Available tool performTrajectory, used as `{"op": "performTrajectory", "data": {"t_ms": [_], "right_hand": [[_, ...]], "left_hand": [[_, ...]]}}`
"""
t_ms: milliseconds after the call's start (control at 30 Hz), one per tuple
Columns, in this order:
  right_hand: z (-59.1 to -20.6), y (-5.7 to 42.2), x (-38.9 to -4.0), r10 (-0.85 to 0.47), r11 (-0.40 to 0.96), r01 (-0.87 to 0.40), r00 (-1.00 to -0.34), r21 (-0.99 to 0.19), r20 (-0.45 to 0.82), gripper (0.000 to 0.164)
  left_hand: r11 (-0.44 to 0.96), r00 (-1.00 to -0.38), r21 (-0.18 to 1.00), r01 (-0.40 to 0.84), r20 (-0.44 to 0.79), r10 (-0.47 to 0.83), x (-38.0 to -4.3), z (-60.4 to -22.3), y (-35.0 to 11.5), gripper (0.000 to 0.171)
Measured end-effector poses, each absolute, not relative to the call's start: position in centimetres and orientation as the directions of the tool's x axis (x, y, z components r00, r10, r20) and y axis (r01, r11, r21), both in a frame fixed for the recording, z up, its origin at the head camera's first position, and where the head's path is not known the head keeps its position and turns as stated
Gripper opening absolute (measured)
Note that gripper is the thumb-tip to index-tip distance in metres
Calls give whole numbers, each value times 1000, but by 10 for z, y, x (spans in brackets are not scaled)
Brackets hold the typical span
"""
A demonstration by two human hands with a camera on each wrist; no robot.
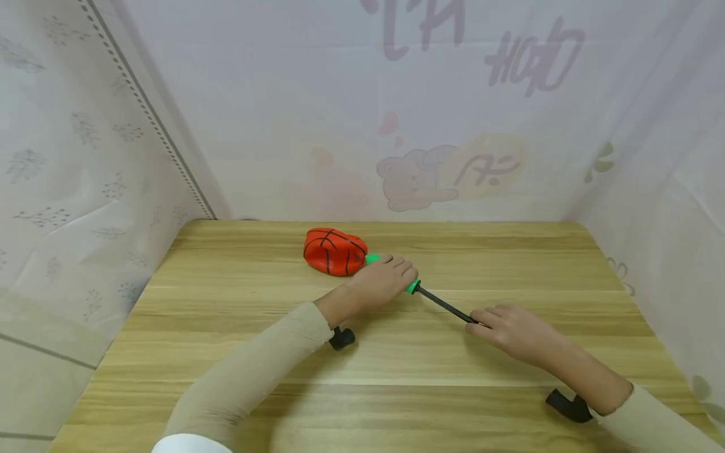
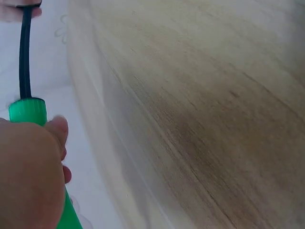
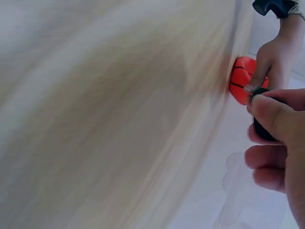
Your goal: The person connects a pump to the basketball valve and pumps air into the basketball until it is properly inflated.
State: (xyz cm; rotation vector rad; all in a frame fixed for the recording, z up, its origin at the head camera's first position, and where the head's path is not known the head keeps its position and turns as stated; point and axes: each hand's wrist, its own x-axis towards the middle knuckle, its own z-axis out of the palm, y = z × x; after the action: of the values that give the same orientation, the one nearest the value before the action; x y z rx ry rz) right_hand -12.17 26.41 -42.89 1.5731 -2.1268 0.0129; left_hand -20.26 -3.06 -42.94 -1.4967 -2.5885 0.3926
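A hand pump with a green barrel [image 1: 412,287] and a black rod [image 1: 444,304] slants above the table. My left hand [image 1: 382,282] grips the barrel, its fingers wrapped over the top. At the rod's far end my right hand [image 1: 512,330] pinches the black handle [image 3: 262,129] between thumb and fingers. The rod stands well out of the barrel [image 2: 28,110]. Against the barrel's left end lies a dented, partly deflated red toy basketball [image 1: 335,253] with black lines. Whether a needle joins pump and ball is hidden.
The wooden table [image 1: 226,352] reaches back to a printed cloth wall [image 1: 272,126], with more cloth on both sides. A black wrist mount [image 1: 342,338] hangs under the left wrist, another mount [image 1: 568,406] beside the right.
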Motion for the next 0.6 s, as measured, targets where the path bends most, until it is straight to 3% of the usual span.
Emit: {"op": "performTrajectory", "data": {"t_ms": [200,400,567,600], "right_hand": [[-427,263,-123,-901,347,-897,-238,273,363,57],[-427,240,-146,-927,295,-908,-197,297,319,56],[-427,221,-165,-931,288,-909,-193,300,309,7],[-426,218,-168,-931,290,-909,-195,299,308,6]], "left_hand": [[478,-505,-289,829,-21,863,-202,-430,-27,17],[476,-511,-351,806,-8,859,-201,-432,-25,20],[491,-517,-326,808,5,856,-201,-433,-24,20],[494,-520,-318,809,5,854,-201,-433,-23,20]]}}
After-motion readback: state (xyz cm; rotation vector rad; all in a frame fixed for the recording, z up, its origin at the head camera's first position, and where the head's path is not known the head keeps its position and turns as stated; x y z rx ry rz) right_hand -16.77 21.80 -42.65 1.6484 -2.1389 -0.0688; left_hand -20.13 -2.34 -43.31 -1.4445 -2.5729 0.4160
